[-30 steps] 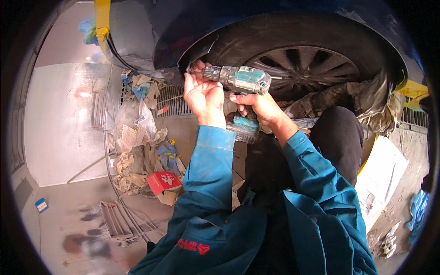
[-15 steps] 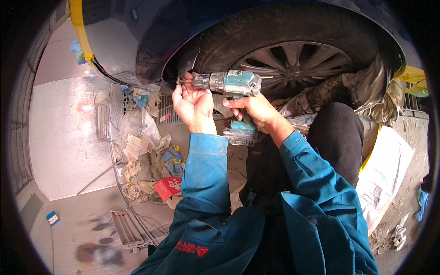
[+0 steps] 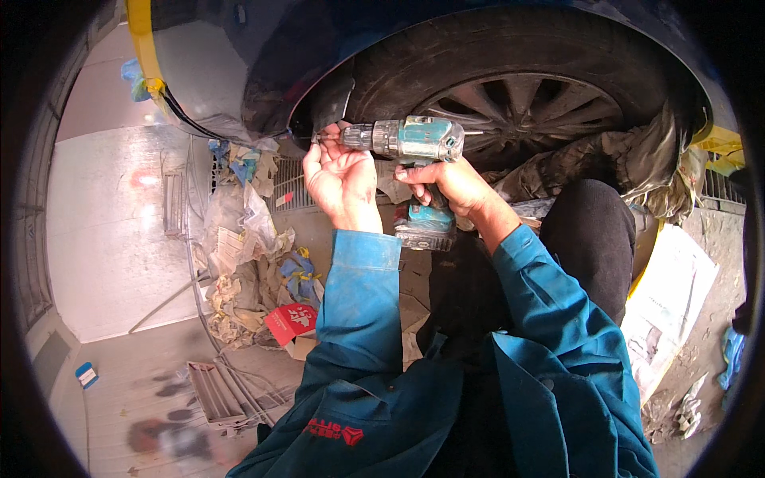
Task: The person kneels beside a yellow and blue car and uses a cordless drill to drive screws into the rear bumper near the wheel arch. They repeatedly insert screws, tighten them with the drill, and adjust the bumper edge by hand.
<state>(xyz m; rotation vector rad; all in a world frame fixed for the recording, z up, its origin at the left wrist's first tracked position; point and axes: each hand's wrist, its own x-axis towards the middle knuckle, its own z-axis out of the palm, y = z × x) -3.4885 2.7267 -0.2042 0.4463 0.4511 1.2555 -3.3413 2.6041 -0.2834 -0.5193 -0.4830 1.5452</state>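
A teal cordless drill [image 3: 426, 137] lies level with its chuck to the left, its battery pack below the grip. My right hand [image 3: 450, 187] is wrapped around the grip, index finger up by the trigger. Palm up, my left hand [image 3: 344, 177] sits at the chuck end, fingertips closed around the thin bit's tip. Whatever they pinch there is too small to make out. The bit points at the lower front edge of the wheel arch on a dark blue car body [image 3: 203, 72]. Just right of the hands stands the tyre [image 3: 446, 60] with its spoked wheel [image 3: 522, 103].
Crumpled masking paper and plastic [image 3: 247, 295] lie on the floor at left, beside a red box [image 3: 292, 321]. Dirty sheeting [image 3: 574, 163] bunches under the wheel. A floor grate [image 3: 293, 187] runs below the car. A printed sheet [image 3: 669, 303] lies right of my knee [image 3: 588, 239].
Both hands and the drill have shifted slightly right in the picture, along with the surroundings. The grip on the drill and the left fingers' place at the bit stay the same.
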